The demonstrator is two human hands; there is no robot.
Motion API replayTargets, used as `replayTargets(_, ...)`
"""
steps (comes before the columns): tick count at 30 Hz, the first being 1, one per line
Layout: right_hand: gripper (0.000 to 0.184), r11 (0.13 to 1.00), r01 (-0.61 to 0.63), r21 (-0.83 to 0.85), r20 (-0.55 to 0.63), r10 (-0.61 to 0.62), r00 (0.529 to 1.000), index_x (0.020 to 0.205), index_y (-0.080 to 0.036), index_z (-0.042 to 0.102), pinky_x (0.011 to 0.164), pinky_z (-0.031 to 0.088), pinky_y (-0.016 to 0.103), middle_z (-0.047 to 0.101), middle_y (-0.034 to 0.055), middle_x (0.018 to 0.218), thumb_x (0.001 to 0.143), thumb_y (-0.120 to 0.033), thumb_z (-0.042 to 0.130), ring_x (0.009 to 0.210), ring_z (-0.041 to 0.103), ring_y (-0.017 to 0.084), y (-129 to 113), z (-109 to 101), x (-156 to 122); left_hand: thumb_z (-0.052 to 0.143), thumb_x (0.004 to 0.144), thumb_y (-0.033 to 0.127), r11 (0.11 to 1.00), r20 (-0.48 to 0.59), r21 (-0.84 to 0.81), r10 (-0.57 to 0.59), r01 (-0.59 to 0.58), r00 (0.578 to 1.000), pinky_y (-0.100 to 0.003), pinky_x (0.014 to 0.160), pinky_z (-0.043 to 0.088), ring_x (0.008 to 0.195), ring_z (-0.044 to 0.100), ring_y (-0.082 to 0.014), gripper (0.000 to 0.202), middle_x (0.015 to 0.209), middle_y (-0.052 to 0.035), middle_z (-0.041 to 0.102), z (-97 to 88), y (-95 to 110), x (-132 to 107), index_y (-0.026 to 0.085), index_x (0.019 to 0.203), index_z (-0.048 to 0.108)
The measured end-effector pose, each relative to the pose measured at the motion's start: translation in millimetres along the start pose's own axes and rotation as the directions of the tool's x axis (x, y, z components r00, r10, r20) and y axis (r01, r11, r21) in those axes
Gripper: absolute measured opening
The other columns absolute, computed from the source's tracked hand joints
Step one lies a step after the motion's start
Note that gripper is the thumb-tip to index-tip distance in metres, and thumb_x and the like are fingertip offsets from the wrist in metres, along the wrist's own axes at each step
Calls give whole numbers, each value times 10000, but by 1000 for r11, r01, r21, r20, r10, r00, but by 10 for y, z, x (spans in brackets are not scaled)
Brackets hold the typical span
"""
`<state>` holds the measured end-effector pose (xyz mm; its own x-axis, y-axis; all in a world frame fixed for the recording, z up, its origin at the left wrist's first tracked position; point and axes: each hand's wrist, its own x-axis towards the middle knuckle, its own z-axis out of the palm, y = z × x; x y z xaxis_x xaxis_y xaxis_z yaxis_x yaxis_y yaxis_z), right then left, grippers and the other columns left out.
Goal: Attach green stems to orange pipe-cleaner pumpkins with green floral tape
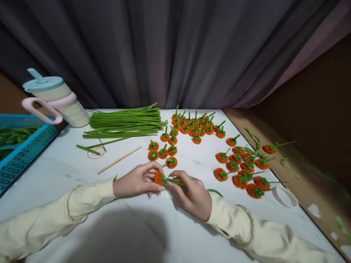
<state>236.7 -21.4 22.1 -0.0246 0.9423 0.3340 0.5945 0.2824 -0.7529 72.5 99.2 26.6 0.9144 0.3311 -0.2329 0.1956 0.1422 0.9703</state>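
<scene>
My left hand (pixel 137 180) pinches a small orange pipe-cleaner pumpkin (pixel 159 178) with a green top, held just above the white table (pixel 82 204). My right hand (pixel 192 193) grips the green stem (pixel 174 180) that sticks out of that pumpkin to the right. Both hands are closed and meet at the middle of the table near its front. A few finished pumpkins (pixel 163 151) lie just beyond my fingers.
A bundle of green pipe cleaners (pixel 126 122) lies at the back. Several pumpkins (pixel 194 126) sit at the back centre and more (pixel 244 170) on the right. A wooden stick (pixel 119 159), rubber band (pixel 95 152), tape roll (pixel 285 196), tumbler (pixel 59 98) and blue basket (pixel 24 149) surround them.
</scene>
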Motion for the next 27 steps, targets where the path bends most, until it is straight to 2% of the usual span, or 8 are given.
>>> replayTargets(2, 78, 964, -193, 180, 67, 184, 981, 922, -186, 451, 529, 413, 212, 624, 0, 648, 888, -254, 465, 521, 523, 105, -5, 9, 21, 672, 742, 288, 962, -115, 242, 157, -126, 981, -197, 544, 500, 596, 577, -94, 294, 688, 32, 567, 38, -55, -31, 165, 922, 476)
replayTargets(3, 109, 924, -267, 274, 96, 250, 963, 910, -194, 431, 534, 422, 214, 629, -5, 639, 883, -289, 477, 519, 529, 105, -2, 16, 34, 661, 757, 286, 903, -156, 388, 262, -185, 952, -192, 558, 496, 582, 567, -86, 276, 692, 29, 582, 55, -81, -45, 167, 943, 495)
replayTargets(6, 251, 765, -382, 519, 127, 373, 919, 922, -208, 363, 576, 459, 242, 654, -2, 653, 844, -366, 542, 544, 563, 113, 25, 39, 79, 597, 822, 309, 623, -154, 723, 567, -299, 809, -184, 601, 502, 609, 592, -89, 246, 806, -14, 647, 83, -142, -69, 173, 1011, 515)
replayTargets(8, 321, 674, -419, 608, 141, 428, 893, 912, -205, 358, 567, 460, 245, 651, -9, 625, 804, -393, 595, 516, 558, 107, 42, 43, 105, 558, 850, 323, 489, -101, 806, 670, -335, 736, -188, 645, 517, 675, 626, -102, 241, 920, -53, 658, 86, -158, -69, 169, 1028, 505)
replayTargets(10, 338, 621, -446, 644, 171, 450, 876, 851, -188, 396, 560, 459, 244, 648, 0, 609, 767, -415, 631, 503, 554, 102, 43, 34, 123, 531, 868, 315, 432, -64, 831, 699, -349, 712, -194, 687, 528, 751, 646, -118, 234, 988, -79, 650, 82, -159, -64, 163, 1042, 495)
replayTargets(12, 328, 615, -455, 644, 191, 447, 874, 773, -168, 448, 561, 465, 252, 648, 19, 605, 749, -432, 642, 502, 554, 102, 27, 16, 131, 515, 878, 287, 414, -41, 839, 695, -353, 718, -208, 730, 534, 829, 650, -135, 229, 1031, -93, 639, 75, -154, -62, 163, 1068, 484)
replayTargets(17, 275, 700, -391, 598, 129, 398, 908, 720, -138, 563, 549, 471, 265, 649, 39, 598, 771, -402, 622, 494, 536, 102, -24, -14, 121, 517, 877, 254, 370, -2, 858, 698, -358, 716, -263, 812, 527, 963, 625, -175, 287, 1048, -109, 637, 69, -160, -60, 172, 1141, 439)
replayTargets(27, 212, 794, -304, 526, 56, 324, 944, 753, -134, 619, 531, 491, 246, 652, 33, 589, 798, -340, 599, 491, 561, 106, -17, 4, 104, 494, 867, 136, 254, 120, 841, 774, -478, 622, -309, 820, 525, 1028, 596, -190, 299, 1102, -152, 618, 85, -161, -21, 174, 1153, 414)
